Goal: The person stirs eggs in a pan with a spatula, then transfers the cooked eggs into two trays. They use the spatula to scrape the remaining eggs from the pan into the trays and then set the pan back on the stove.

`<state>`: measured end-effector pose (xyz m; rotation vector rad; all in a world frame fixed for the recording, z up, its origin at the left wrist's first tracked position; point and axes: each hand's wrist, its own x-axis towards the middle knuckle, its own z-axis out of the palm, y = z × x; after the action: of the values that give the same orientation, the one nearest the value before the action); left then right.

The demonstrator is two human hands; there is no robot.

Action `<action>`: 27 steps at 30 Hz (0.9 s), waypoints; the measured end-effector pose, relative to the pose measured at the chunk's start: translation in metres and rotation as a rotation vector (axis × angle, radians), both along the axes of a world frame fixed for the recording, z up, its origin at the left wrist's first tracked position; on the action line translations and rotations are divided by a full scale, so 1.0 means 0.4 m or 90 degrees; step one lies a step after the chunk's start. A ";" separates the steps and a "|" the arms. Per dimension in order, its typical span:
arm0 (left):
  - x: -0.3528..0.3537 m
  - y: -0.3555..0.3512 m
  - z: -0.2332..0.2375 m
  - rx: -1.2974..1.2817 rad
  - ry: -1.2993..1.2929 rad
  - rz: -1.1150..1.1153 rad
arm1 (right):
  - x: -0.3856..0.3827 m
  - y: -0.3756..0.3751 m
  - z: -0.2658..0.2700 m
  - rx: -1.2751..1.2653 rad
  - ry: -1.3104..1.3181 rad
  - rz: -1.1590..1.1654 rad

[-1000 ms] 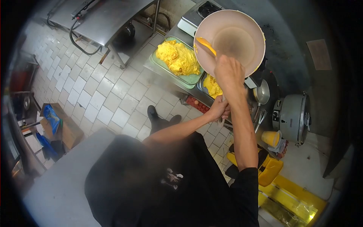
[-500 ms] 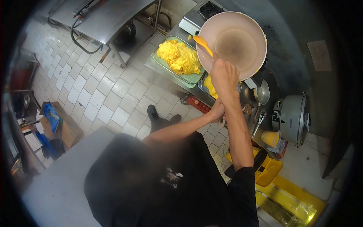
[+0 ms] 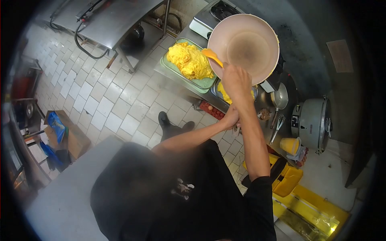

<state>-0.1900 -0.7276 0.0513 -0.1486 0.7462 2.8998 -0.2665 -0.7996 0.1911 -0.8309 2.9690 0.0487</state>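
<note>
A pale pink pan [image 3: 267,44] is tipped above the counter, its inside bare but for a brownish round bottom. My right hand [image 3: 237,81] is closed round an orange spatula [image 3: 212,56], whose blade lies at the pan's left rim. Below it my left hand [image 3: 230,118] is closed, near my right wrist; it seems to hold the pan's handle, mostly hidden by my right arm. Left of the pan, a green-rimmed tray [image 3: 207,83] bears a heap of yellow food [image 3: 188,60]. More yellow food [image 3: 224,93] shows in a second tray, partly behind my right hand.
A gas stove [image 3: 202,25] stands behind the pan. To the right are a small saucepan [image 3: 280,97], a whisk [image 3: 278,127], a large grey cooker [image 3: 311,125] and a yellow tub [image 3: 289,146]. A red crate [image 3: 211,109] sits below the counter edge.
The pan has shifted slightly left. The spatula blade has moved a little down and right along its left rim, with my right hand slightly lower.
</note>
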 end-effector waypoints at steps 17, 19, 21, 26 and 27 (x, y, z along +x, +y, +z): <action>-0.018 -0.027 0.063 0.061 -0.173 -0.126 | 0.040 -0.044 -0.166 0.059 0.115 0.113; 0.006 -0.019 0.063 0.035 -0.141 -0.117 | 0.056 -0.037 -0.209 0.089 0.092 0.119; 0.004 -0.015 0.059 -0.012 -0.145 -0.116 | 0.057 -0.037 -0.225 0.043 0.147 0.108; -0.008 -0.002 0.042 -0.007 -0.118 -0.094 | 0.049 -0.029 -0.216 0.071 0.094 0.078; -0.002 0.006 0.033 -0.002 -0.140 -0.098 | 0.064 -0.025 -0.195 0.073 0.078 0.067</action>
<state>-0.1910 -0.7253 0.0645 -0.3856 0.6908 2.6814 -0.2410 -0.8095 0.1130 -1.0023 2.9969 0.2826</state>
